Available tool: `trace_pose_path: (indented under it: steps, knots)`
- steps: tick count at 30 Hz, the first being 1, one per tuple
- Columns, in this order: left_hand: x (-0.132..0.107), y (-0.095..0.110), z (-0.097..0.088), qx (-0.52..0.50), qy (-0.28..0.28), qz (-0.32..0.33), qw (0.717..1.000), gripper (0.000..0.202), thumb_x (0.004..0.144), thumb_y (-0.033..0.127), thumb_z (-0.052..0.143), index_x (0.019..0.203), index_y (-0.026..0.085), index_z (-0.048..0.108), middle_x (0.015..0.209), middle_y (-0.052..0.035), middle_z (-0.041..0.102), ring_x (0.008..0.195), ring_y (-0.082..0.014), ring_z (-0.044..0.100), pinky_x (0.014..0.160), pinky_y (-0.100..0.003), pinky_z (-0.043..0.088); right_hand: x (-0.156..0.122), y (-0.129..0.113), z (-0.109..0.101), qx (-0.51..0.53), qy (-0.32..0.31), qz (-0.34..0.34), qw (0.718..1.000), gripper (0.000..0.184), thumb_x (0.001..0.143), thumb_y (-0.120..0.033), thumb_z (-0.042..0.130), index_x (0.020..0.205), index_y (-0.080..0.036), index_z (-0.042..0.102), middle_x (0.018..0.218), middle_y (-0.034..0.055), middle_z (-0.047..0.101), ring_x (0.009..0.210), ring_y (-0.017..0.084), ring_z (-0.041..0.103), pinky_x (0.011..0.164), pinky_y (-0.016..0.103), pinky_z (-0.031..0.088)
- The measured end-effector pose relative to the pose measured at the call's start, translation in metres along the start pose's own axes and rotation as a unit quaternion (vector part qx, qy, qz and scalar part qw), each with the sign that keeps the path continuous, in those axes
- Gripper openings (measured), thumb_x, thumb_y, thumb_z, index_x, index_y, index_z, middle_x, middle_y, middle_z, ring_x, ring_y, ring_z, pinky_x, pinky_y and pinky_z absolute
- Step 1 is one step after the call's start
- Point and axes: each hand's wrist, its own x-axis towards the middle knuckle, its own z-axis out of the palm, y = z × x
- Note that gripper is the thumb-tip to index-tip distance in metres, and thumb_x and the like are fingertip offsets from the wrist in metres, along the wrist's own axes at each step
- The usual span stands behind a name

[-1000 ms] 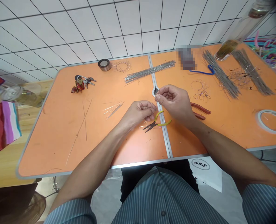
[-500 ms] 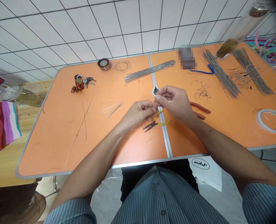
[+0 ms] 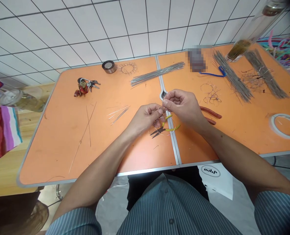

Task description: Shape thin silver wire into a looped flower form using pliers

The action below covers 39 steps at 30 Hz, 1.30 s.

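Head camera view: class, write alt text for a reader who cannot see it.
Two bare hands, left hand and right hand, pinch a thin wire loop together above an orange table. Yellow-handled pliers lie just beneath them, wire bundles and keys farther back.

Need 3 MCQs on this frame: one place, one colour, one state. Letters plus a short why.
1. Where is the key bunch?
A. the table's far left part
B. beside the tape ring
C. under the right hand

2. What colour are the handles of the small pliers?
A. blue
B. yellow
C. white

3. How do the two hands stand?
A. flat on the table
B. one hanging off the table edge
C. close together, pinching thin wire

A: the keys lie far left on the orange table.
B: yellow handles show below the hands.
C: left hand and right hand meet over a thin wire loop.
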Motion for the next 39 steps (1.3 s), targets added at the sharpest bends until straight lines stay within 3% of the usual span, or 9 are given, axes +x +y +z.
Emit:
trace_pose_path:
  steps: [5, 14, 22, 28, 39]
  knots:
    - [-0.0028, 0.0052, 0.0017, 0.01, -0.007, 0.003, 1.0, 0.022, 0.094, 0.038, 0.08, 0.095, 0.017, 0.073, 0.074, -0.0043, 0.077, 0.052, -0.012, 0.065, 0.052, -0.024, 0.049, 0.0009, -0.0028, -0.0002, 0.011, -0.006, 0.004, 1.0, 0.015, 0.083, -0.031, 0.082, 0.085, -0.021, 0.071, 0.082, 0.0014, 0.071, 0.078, 0.017, 0.067, 0.074, 0.032, 0.056]
    - [-0.005, 0.007, 0.0019, 0.058, -0.021, 0.017, 0.998, 0.034, 0.096, 0.051, 0.078, 0.089, 0.018, 0.072, 0.071, -0.0041, 0.076, 0.051, -0.0127, 0.065, 0.05, -0.024, 0.047, 0.0012, -0.0037, 0.0004, 0.022, -0.025, 0.021, 0.999, 0.016, 0.081, -0.03, 0.084, 0.082, -0.02, 0.071, 0.075, 0.0, 0.069, 0.071, 0.015, 0.065, 0.067, 0.03, 0.053]
    - [-0.0058, 0.0091, 0.002, 0.099, -0.017, 0.023, 0.995, 0.022, 0.1, 0.036, 0.07, 0.09, 0.016, 0.072, 0.083, -0.0044, 0.077, 0.053, -0.0113, 0.068, 0.052, -0.023, 0.05, 0.0001, -0.0048, 0.0009, 0.009, -0.031, 0.021, 0.999, 0.013, 0.081, -0.028, 0.08, 0.081, -0.02, 0.07, 0.074, -0.0006, 0.068, 0.068, 0.015, 0.065, 0.064, 0.03, 0.051]
    - [-0.0067, 0.0093, 0.0026, 0.128, -0.009, 0.024, 0.991, 0.022, 0.1, 0.034, 0.068, 0.088, 0.016, 0.073, 0.088, -0.0052, 0.078, 0.055, -0.0112, 0.07, 0.054, -0.023, 0.053, -0.0009, -0.0037, 0.0018, 0.009, -0.036, 0.026, 0.999, 0.013, 0.082, -0.028, 0.08, 0.082, -0.02, 0.07, 0.072, -0.0004, 0.069, 0.066, 0.016, 0.066, 0.06, 0.029, 0.051]
    - [-0.0076, 0.0104, 0.005, 0.112, 0.002, 0.028, 0.993, 0.025, 0.095, 0.032, 0.072, 0.076, 0.017, 0.074, 0.07, -0.0043, 0.075, 0.057, -0.0134, 0.07, 0.057, -0.024, 0.055, -0.0008, -0.002, 0.0029, 0.003, -0.041, 0.016, 0.999, 0.019, 0.082, -0.036, 0.084, 0.082, -0.022, 0.072, 0.075, 0.0008, 0.071, 0.07, 0.018, 0.067, 0.066, 0.032, 0.056]
